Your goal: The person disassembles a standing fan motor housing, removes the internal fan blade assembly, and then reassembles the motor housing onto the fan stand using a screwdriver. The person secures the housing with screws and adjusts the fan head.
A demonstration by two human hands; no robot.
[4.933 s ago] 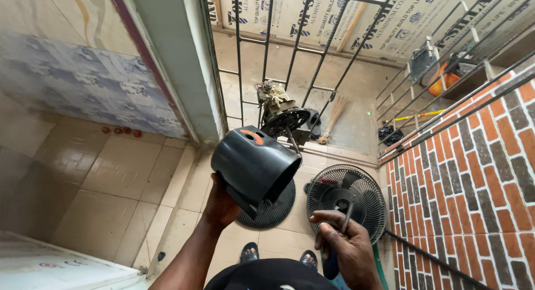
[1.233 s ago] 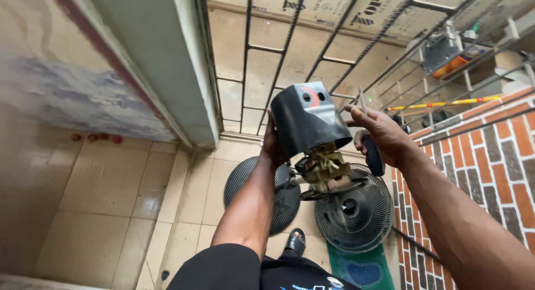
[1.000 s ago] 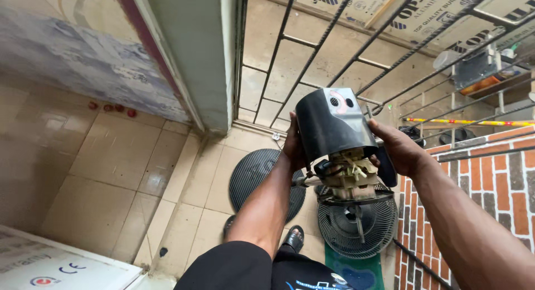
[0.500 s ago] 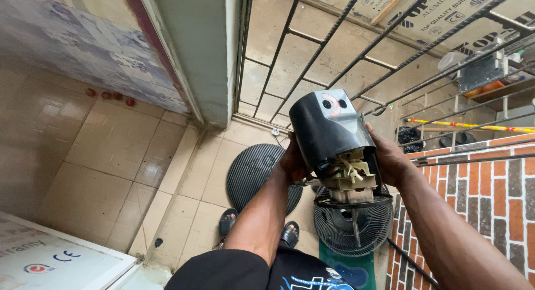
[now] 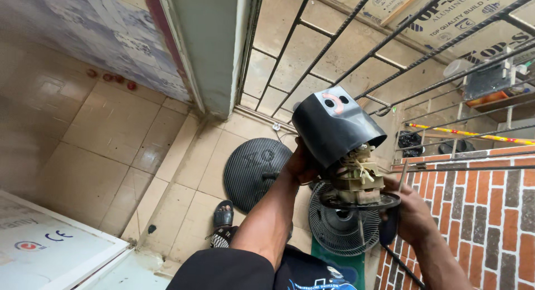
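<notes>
Centre-right of frame: my left hand grips the black fan motor cover from behind, w/ motor showing below it. My right hand is closed on a screwdriver just right of motor. Fan grille lies on tiled floor below.
</notes>
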